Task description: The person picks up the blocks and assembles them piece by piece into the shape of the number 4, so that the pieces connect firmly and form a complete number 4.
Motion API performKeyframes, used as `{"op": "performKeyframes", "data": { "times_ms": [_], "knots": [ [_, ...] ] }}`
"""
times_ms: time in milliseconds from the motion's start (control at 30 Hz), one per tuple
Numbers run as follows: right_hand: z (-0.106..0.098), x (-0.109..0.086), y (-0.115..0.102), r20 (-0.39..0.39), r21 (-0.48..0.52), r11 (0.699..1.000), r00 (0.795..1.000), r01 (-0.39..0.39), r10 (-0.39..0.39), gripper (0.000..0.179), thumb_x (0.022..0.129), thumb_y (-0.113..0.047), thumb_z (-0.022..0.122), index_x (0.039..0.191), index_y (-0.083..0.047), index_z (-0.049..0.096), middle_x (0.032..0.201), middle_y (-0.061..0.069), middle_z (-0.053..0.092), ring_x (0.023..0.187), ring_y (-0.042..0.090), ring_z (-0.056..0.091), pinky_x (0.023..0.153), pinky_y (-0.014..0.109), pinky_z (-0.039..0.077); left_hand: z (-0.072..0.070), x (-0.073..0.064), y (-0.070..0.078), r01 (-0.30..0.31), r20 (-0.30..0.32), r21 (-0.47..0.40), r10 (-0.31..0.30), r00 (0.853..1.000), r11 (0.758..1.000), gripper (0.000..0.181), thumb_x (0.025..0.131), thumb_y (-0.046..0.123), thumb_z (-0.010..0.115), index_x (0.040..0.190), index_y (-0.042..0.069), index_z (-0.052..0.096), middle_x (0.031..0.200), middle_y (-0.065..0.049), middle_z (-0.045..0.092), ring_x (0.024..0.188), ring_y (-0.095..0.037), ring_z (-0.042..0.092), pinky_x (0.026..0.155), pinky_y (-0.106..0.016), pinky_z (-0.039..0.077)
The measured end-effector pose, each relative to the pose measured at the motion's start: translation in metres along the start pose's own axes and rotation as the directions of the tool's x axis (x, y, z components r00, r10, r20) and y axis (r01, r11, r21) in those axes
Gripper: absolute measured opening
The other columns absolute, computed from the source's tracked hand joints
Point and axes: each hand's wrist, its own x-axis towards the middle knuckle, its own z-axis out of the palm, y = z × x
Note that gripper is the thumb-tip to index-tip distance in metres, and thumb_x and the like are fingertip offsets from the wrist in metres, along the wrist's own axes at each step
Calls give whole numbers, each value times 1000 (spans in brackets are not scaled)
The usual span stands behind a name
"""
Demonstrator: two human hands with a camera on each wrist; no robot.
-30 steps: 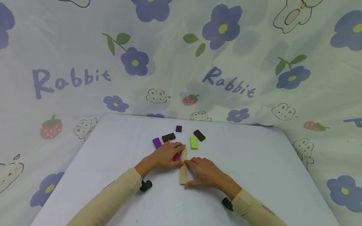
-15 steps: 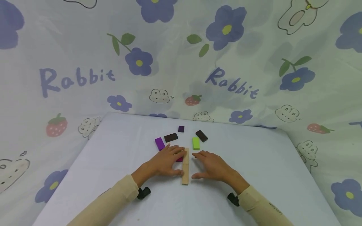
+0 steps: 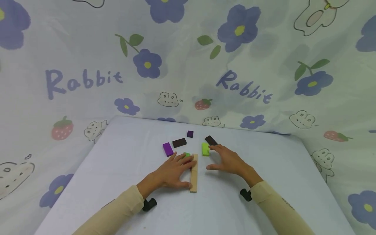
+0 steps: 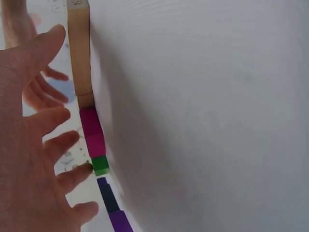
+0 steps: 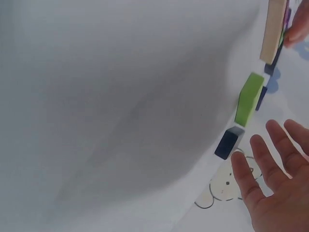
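Two plain wooden blocks (image 3: 194, 178) lie end to end in a line on the white table. My left hand (image 3: 173, 171) spreads over their left side, its thumb by the near block and its fingertips at the far one. Under those fingers, mostly hidden in the head view, are a magenta block (image 4: 92, 131) and a green block (image 4: 100, 165). My right hand (image 3: 230, 160) hovers with parted fingers at the near right of a lime green block (image 3: 205, 149), its index fingertip overlapping that block's edge in the head view. Nothing is held in it.
Farther back lie a purple block (image 3: 168, 149), a dark brown block (image 3: 179, 143), a small dark purple block (image 3: 190, 134) and another dark block (image 3: 211, 140). A printed cloth (image 3: 182, 65) hangs behind the table.
My right hand has left the wooden blocks and moved right and forward to the lime green block. My left hand has drawn slightly nearer, its thumb lower, and the green block now shows.
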Motion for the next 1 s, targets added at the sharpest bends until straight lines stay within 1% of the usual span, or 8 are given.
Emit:
{"op": "performKeyframes", "data": {
  "times_ms": [133, 300, 433, 533, 733, 1000],
  "knots": [
    [-2, 13, 7, -14, 36, 999, 1000, 7, -6, 92, 78, -58, 82, 151, -14, 47, 150, 11, 50, 138, 33, 46, 105, 59, 44, 1, -1, 0, 2, 4, -7, -2, 1000, 1000, 84, 90, 70, 57, 157, 22, 40, 163, -3, 34, 150, -34, 27, 121, -60, 14],
    [-6, 31, 13, -35, 39, 999, 999, 22, -21, 91, 80, -58, 80, 151, -12, 47, 150, 11, 49, 138, 32, 46, 109, 56, 42, -1, -3, 2, -2, 1, -4, 2, 1000, 1000, 83, 90, 68, 57, 156, 21, 41, 162, -4, 35, 149, -35, 28, 120, -62, 15],
    [-8, 45, 17, -56, 58, 998, 998, 29, -26, 89, 80, -55, 81, 149, -9, 49, 150, 12, 49, 139, 33, 45, 110, 58, 39, -2, -4, 3, 11, 13, -5, -11, 1000, 1000, 82, 91, 68, 57, 156, 22, 41, 162, -3, 34, 150, -34, 27, 120, -62, 13],
    [-10, 54, 18, -71, 75, 997, 997, 27, -21, 88, 81, -54, 81, 149, -8, 49, 151, 12, 49, 140, 34, 44, 111, 58, 38, -4, -3, 4, 19, 21, -5, -19, 1000, 1000, 81, 91, 68, 57, 156, 22, 41, 163, -3, 34, 150, -33, 26, 121, -62, 12],
    [-12, 69, 19, -89, 99, 995, 996, 34, -25, 86, 83, -54, 79, 148, -7, 50, 151, 11, 49, 141, 35, 41, 112, 59, 36, -4, -2, 5, 14, 28, -2, -14, 1000, 1000, 81, 91, 68, 57, 156, 22, 42, 163, -2, 34, 150, -33, 26, 120, -62, 12],
    [-12, 86, 15, -75, 113, 993, 997, 18, -9, 84, 84, -50, 80, 149, -6, 48, 153, 12, 47, 145, 34, 36, 115, 59, 32, -5, -3, 5, 21, 23, -1, -21, 1000, 1000, 81, 90, 69, 57, 155, 21, 44, 162, -2, 36, 150, -33, 26, 120, -62, 11]
  ]
}}
